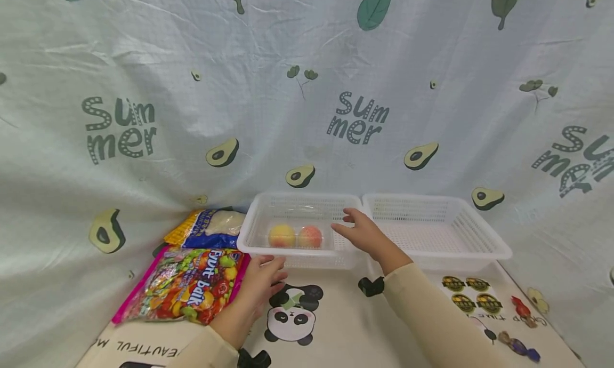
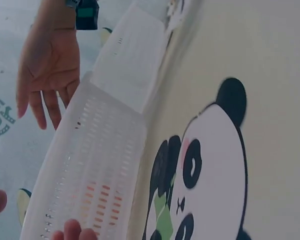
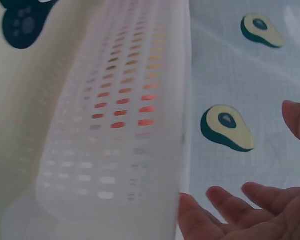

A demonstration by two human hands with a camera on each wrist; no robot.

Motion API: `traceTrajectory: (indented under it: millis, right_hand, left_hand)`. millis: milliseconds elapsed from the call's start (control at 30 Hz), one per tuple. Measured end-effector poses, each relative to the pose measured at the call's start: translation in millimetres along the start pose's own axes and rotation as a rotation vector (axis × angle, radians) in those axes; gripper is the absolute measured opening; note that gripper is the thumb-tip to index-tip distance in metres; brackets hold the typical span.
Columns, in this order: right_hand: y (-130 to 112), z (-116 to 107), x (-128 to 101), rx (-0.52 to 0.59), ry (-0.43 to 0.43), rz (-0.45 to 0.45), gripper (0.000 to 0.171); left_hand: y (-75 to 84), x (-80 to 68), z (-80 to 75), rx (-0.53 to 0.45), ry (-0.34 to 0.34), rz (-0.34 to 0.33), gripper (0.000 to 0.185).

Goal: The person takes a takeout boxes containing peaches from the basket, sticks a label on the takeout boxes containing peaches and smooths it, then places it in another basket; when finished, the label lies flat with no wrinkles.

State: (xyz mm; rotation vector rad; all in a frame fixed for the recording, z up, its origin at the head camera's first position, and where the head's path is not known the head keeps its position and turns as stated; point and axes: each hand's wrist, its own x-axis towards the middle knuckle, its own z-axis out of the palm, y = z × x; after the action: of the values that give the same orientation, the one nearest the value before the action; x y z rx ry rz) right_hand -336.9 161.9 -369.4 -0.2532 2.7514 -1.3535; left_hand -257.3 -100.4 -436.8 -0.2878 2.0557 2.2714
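Two round fruits that look like peaches, one yellowish [image 1: 281, 236] and one pinker [image 1: 310, 237], sit in a clear plastic box [image 1: 297, 213] inside the left white basket [image 1: 247, 234]. Over the right part of that basket hovers my right hand [image 1: 357, 232], fingers spread and nothing held; the right wrist view shows its fingertips [image 3: 222, 197] right by the basket's rim. My left hand [image 1: 264, 277] is at the front left corner of the same basket, fingers loosely bent around no object. Through the basket's slots, the reddish fruit colour shows in both wrist views.
A second white basket [image 1: 431, 240] adjoins on the right. To the left lie a colourful candy bag [image 1: 192, 285] and a blue-yellow packet [image 1: 211, 229]. Wrapped candies, one red [image 1: 523, 310] and one purple [image 1: 519, 346], lie at the right. A patterned cloth [image 1: 268, 117] hangs behind.
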Motion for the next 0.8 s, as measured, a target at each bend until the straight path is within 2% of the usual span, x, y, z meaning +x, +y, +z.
traceTrajectory:
  millis: [100, 200, 367, 633, 800]
  right_hand:
    - [-6, -1, 9, 0.046, -0.050, 0.069, 0.080]
    - [-10, -1, 15, 0.120, -0.098, 0.133, 0.081]
    - [-8, 1, 24, 0.194, -0.149, 0.195, 0.083]
    - [-9, 11, 37, 0.255, -0.155, 0.296, 0.085]
    - [-6, 16, 44, 0.285, -0.156, 0.376, 0.079]
  left_hand:
    - [-0.9, 5.4, 3.2, -0.116, 0.058, -0.005, 0.065]
    - [-3.1, 11.0, 8.4, -0.189, 0.126, 0.012, 0.063]
    - [-6.2, 17.0, 15.2, -0.243, 0.233, 0.031, 0.062]
    - [-5.6, 24.1, 15.4, -0.322, 0.333, 0.090, 0.058]
    - [-3.8, 26.7, 15.7, -0.338, 0.367, 0.120, 0.061]
